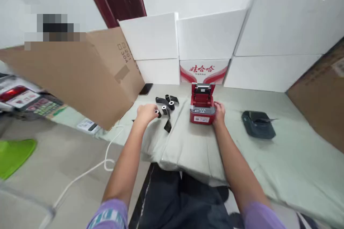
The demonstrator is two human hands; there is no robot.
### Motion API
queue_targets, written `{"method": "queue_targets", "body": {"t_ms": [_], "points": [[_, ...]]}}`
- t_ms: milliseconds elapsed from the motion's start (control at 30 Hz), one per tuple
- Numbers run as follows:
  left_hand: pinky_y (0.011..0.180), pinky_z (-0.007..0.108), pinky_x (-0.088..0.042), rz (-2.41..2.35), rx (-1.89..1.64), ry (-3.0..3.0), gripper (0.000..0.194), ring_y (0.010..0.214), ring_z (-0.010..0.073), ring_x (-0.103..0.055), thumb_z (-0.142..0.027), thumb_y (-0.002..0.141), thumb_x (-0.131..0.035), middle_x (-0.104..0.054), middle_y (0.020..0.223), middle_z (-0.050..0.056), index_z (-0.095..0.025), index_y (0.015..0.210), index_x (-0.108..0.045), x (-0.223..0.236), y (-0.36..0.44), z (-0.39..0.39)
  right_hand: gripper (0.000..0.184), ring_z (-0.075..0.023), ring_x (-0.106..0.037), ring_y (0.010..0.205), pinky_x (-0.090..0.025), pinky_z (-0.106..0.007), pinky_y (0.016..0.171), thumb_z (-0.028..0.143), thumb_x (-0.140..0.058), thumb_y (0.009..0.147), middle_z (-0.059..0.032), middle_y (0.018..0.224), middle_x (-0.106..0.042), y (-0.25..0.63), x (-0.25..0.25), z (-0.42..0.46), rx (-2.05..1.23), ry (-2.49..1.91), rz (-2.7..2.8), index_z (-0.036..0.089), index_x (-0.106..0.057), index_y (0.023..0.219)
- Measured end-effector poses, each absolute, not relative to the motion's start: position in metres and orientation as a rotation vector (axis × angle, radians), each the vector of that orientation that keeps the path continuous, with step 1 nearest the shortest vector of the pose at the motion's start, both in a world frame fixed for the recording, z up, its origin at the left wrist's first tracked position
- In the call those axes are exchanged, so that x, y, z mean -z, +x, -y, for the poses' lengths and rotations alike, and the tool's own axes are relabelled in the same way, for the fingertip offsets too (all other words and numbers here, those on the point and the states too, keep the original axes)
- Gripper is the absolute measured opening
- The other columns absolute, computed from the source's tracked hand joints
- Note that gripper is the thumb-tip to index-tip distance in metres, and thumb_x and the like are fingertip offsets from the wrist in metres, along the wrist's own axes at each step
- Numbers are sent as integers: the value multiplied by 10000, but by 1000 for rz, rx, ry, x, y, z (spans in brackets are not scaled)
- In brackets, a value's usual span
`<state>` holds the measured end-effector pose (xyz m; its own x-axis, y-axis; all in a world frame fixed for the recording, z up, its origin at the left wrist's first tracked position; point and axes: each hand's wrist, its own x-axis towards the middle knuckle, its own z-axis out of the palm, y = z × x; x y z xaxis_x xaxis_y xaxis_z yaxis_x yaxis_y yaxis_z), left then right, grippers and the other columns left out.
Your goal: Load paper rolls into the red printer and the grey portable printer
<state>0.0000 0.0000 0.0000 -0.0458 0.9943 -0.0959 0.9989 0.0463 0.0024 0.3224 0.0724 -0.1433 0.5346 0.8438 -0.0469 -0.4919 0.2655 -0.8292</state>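
My left hand is closed on a black roll with a white core, at the left of the table. Beside it lie several more black rolls with loose black strips trailing from them. A small red printer stands upright in front of me with its lid raised and a roller showing under the lid. My right hand grips the printer's right side, its fingers partly hidden behind it.
A dark device sits to the right with a strip sticking out. White boxes line the back, and brown cardboard stands at the left. A phone lies near the cardboard. A white cable hangs off the left edge.
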Motion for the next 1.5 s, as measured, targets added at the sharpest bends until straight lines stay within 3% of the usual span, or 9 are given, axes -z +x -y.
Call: {"method": "queue_targets", "body": {"t_ms": [133,300,533,667,800,933,1067,1300,1500], "points": [[819,369,-503,-2158,-664,2102,253,989,309,-711,-409,793,-670,-777,996,88,-232,964,-730,-31,18,10,260,-139,-599,711,-469,-261,651,332,-693,638,41,745,-661,321,142,-72,-930,-946,479,205,-644,859],[700,273,-503,-1219,-1335,1555,343,745,183,-682,-502,728,-729,-712,760,27,-186,810,-626,-38,63,-5,279,-150,-606,728,-482,-274,684,326,-689,636,29,745,-641,322,142,-73,-938,-942,478,199,-622,875],[662,288,-543,-813,-1079,1041,421,704,193,-698,-472,685,-803,-723,740,61,-145,880,-623,-10,101,-31,286,-162,-611,747,-497,-294,704,347,-679,662,27,752,-631,323,142,-71,-939,-949,493,203,-616,901],[636,240,-510,-780,-1011,1113,512,652,130,-659,-419,629,-912,-707,760,13,-170,948,-597,-4,105,-33,280,-163,-619,754,-507,-296,705,334,-671,662,25,758,-637,322,143,-72,-954,-958,484,207,-617,905],[600,217,-426,-935,-870,1388,548,648,105,-594,-491,696,-869,-700,783,7,-199,1100,-641,-9,114,-39,268,-161,-624,760,-512,-295,716,331,-677,671,23,770,-640,323,144,-73,-941,-955,496,206,-611,900],[583,238,-371,-1165,-790,1778,409,630,109,-513,-580,773,-761,-608,678,-11,-181,826,-687,-12,131,-58,289,-154,-620,736,-511,-292,714,329,-681,655,21,768,-652,323,144,-73,-949,-947,492,200,-615,904],[546,262,-331,-1318,-594,2043,503,561,115,-458,-606,776,-727,-484,540,-23,-183,560,-563,-17,150,-76,307,-151,-620,738,-505,-284,703,356,-692,657,26,788,-659,323,145,-72,-945,-931,512,208,-617,914],[548,264,-384,-1421,-367,2104,380,540,127,-501,-496,770,-761,-534,535,-14,-185,588,-640,-18,173,-93,301,-166,-620,750,-516,-307,721,367,-675,659,29,767,-636,323,147,-75,-935,-957,521,214,-608,909],[667,285,-459,-1556,-198,2255,421,747,205,-652,-608,759,-730,-695,697,52,-190,715,-751,-2,186,-104,289,-165,-616,757,-516,-302,718,353,-667,653,27,772,-655,323,145,-74,-931,-968,516,216,-615,902]]}}
